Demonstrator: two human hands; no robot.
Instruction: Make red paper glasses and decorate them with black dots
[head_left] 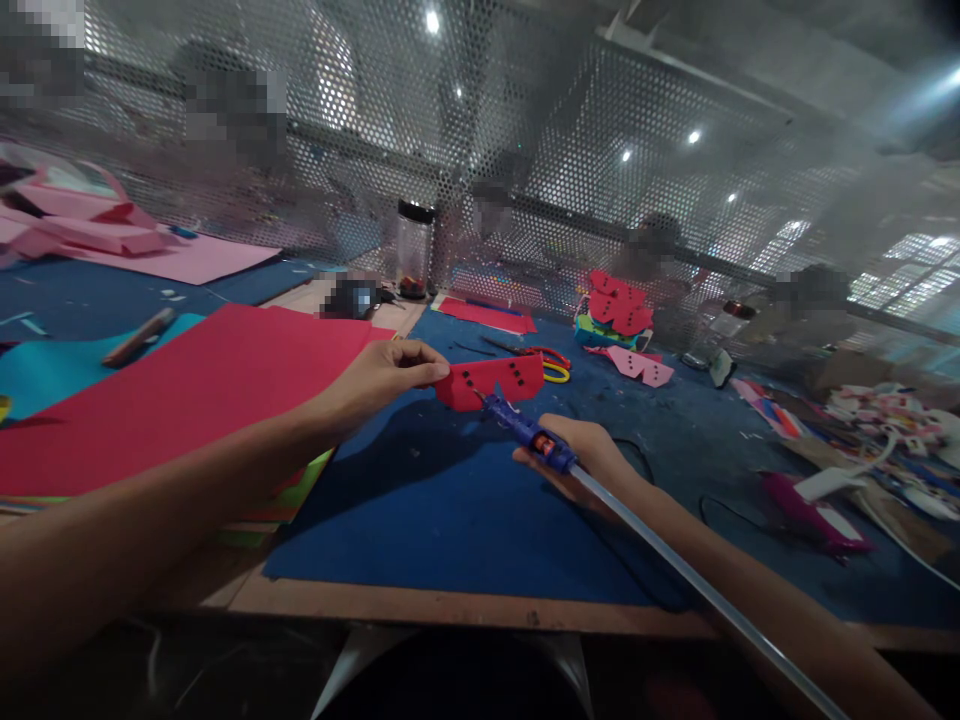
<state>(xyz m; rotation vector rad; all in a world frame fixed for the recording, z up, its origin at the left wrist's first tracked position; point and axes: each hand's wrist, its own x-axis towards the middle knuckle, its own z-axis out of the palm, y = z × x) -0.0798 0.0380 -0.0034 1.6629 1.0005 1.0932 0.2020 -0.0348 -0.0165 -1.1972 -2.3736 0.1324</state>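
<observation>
My left hand (pixel 394 375) pinches the left end of a red paper cutout (pixel 491 378), which carries small black squares and has a notched lower edge. In my right hand (pixel 581 450) is a blue hot glue gun (pixel 529 428), its nozzle pointing up and left at the cutout's lower edge. Whether the tip touches the paper I cannot tell. A long clear glue stick (pixel 675 565) runs out of the gun's back toward the lower right. Just behind the cutout lie scissors (pixel 551 365) with red and yellow handles.
Red sheets (pixel 187 400) cover the left side. Stacked red cutouts (pixel 619 305) and a pink cutout (pixel 637 365) lie at the back right. A clear jar (pixel 415 250) stands by the perforated metal screen (pixel 525 130). A magenta glue gun (pixel 814 515) and paper scraps lie at right.
</observation>
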